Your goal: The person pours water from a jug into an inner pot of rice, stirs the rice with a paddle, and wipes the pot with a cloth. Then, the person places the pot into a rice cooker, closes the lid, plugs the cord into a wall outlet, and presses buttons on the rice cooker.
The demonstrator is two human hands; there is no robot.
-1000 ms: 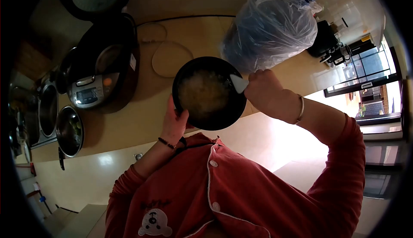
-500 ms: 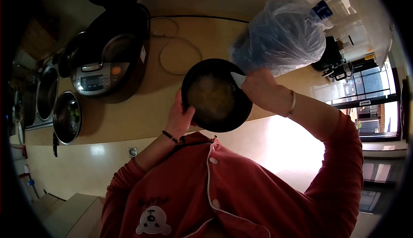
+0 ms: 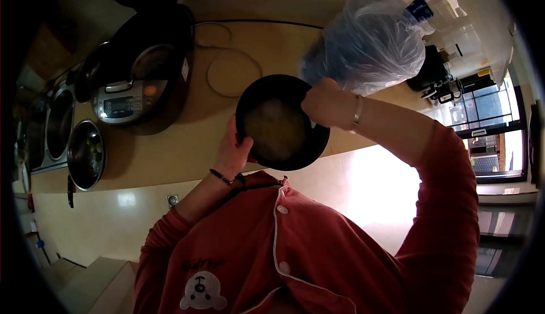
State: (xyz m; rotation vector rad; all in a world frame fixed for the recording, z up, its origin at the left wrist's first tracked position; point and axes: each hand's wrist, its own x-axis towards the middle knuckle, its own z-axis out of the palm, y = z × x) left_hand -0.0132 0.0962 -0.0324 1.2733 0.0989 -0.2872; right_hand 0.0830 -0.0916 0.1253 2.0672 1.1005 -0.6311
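A round black pot (image 3: 282, 163) is held over the counter's front edge, with hazy yellowish contents (image 3: 275, 129) inside. My left hand (image 3: 235, 148) grips its left side, thumb over the rim and fingers underneath. My right hand (image 3: 325, 103) is closed at the pot's right rim around a white utensil (image 3: 312, 124); only a small bit shows below the fist. The utensil's kind and its working end are hidden.
An open rice cooker (image 3: 128, 101) stands on the counter (image 3: 159, 161) at left. In front is a metal pan (image 3: 85, 163) with green pieces. A sink (image 3: 59, 124) lies farther left. Behind my right hand sits a bulky clear plastic bag (image 3: 377, 47). A cord (image 3: 209, 73) loops behind the pot.
My right hand has shifted left and slightly up, over the pot's rim, and its wrist has turned. The utensil's white flat part is now mostly covered. My left hand still grips the pot.
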